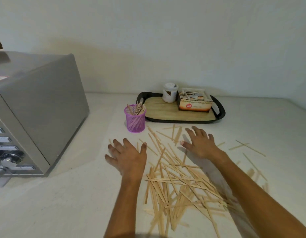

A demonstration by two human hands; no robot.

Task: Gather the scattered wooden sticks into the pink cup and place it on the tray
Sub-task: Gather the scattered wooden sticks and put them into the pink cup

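Note:
Many thin wooden sticks (179,184) lie scattered in a loose heap on the white counter in front of me. A pink mesh cup (135,120) stands upright behind them, just left of the tray, with several sticks in it. The tray (166,113) has a wooden floor and a black rim with handles. My left hand (127,155) lies spread, palm down, left of the heap. My right hand (199,143) is spread, palm down, over the heap's far end. Neither hand holds anything.
On the tray stand a white jar (169,95) and an open cardboard box of sachets (194,102). A large grey metal appliance (33,110) fills the left side. A few stray sticks (248,147) lie to the right. A white wall runs behind the counter.

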